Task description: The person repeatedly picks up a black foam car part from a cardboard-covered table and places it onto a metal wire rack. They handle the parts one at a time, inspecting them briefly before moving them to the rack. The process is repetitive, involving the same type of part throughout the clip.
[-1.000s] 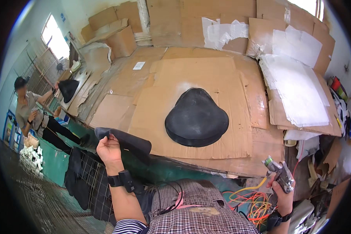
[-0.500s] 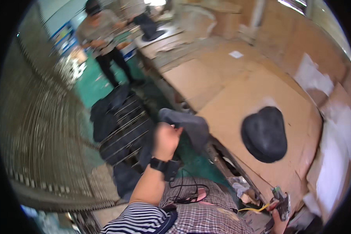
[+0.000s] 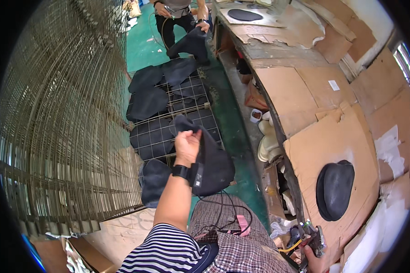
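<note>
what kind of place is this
Probably a small workshop that shapes or glues dark moulded foam pieces. A long workbench is covered in stained cardboard, black pieces lie spread on a wire rack on the floor, and the left hand holds another piece.

Workshop (cardboard-covered workbench [image 3: 305, 91], wire racks [image 3: 182, 118])

We note our left hand [image 3: 187, 144] gripping a black foam piece [image 3: 212, 159] above the wire rack [image 3: 168, 119], our right hand [image 3: 315, 260] clasping a spray gun [image 3: 310, 236], another black piece [image 3: 335, 189] on the cardboard-covered table [image 3: 305, 91].
</note>
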The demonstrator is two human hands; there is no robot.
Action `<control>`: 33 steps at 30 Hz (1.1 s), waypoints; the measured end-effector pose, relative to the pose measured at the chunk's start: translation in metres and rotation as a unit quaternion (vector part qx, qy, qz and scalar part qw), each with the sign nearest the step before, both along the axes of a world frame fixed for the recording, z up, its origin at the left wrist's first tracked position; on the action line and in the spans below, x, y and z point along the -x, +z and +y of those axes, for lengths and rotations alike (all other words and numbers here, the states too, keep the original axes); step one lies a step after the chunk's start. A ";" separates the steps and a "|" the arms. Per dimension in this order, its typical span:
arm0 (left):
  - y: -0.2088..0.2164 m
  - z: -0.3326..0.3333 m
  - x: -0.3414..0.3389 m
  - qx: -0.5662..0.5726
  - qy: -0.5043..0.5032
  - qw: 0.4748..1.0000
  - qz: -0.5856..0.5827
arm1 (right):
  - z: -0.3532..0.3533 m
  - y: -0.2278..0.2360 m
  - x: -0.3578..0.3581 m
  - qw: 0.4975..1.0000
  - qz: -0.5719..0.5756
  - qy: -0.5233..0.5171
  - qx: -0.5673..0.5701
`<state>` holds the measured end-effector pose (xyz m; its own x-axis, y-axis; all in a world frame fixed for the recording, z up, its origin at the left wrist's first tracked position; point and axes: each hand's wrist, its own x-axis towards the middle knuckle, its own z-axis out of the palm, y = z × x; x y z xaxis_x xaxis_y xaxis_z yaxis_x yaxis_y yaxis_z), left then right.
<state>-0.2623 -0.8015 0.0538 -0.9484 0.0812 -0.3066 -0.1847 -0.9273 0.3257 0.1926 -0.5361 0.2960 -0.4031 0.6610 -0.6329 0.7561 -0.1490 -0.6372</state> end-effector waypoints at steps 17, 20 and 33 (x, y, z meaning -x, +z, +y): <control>-0.239 -0.197 -0.055 0.159 0.147 0.916 -0.338 | 0.006 -0.012 0.038 0.994 -0.021 0.101 -0.036; -0.244 -0.123 -0.065 0.234 0.061 0.916 -0.319 | 0.011 -0.025 0.029 0.990 0.096 0.089 -0.051; -0.039 0.394 -0.173 0.586 -0.315 0.644 0.378 | 0.070 -0.053 -0.115 0.975 0.198 -0.079 -0.060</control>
